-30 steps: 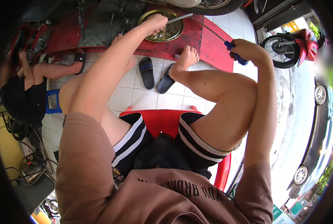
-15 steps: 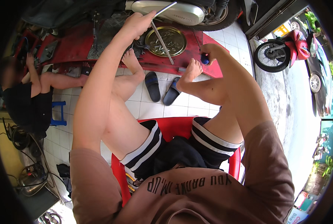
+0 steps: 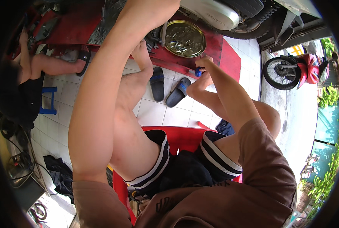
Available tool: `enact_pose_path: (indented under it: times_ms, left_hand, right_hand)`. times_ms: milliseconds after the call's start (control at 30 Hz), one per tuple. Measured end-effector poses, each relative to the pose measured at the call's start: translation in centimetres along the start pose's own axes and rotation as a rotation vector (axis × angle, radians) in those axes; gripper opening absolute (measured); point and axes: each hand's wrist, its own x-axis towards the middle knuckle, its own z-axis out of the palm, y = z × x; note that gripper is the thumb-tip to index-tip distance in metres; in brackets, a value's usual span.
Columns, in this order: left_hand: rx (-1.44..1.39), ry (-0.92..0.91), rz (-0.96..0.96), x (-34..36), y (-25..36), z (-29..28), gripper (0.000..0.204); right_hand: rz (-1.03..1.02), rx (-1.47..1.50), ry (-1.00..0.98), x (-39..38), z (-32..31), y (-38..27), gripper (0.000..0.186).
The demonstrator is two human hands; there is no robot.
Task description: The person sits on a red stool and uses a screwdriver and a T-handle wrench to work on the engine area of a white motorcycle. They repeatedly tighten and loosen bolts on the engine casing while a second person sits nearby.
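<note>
My left hand point(image 3: 160, 11) reaches up to the top edge of the view, closed round a T-handle wrench; its fingers are mostly hidden, and the steel shaft point(image 3: 164, 35) points down beside a round gold tray point(image 3: 167, 49). Small metal parts point(image 3: 182, 46) lie in the tray. At the tray's near right side, my right hand point(image 3: 205, 62) grips a screwdriver by its blue handle point(image 3: 198, 72), the thin shaft pointing up past the tray's rim. Above both hands is a motorbike with a silver side cover point(image 3: 217, 17).
A red platform point(image 3: 230, 57) carries the tray and some wrenches point(image 3: 153, 41). Black slippers point(image 3: 179, 92) lie on the white tiles between my feet. I sit on a red chair point(image 3: 177, 133). Another person point(image 3: 19, 91) sits at the left near a blue stool point(image 3: 49, 100). A red motorbike point(image 3: 306, 70) stands outside at the right.
My left hand has moved up and right with the T-handle wrench, now partly out of view. The right hand with the screwdriver has shifted slightly left and down in the picture. The view has shifted too.
</note>
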Motion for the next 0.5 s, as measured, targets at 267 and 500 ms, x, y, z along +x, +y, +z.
enact_pose_path:
  times_ms: [267, 500]
  left_hand:
    - [-0.006, -0.04, 0.077, -0.1, 0.4, 0.8, 0.054]
    - [0.002, -0.028, 0.025, -0.3, 0.5, 0.1, 0.053]
  right_hand:
    - [-0.01, -0.122, -0.061, -0.8, 0.4, -0.1, 0.024]
    - [-0.404, -0.299, 0.334, -3.4, -0.6, -3.3, 0.031]
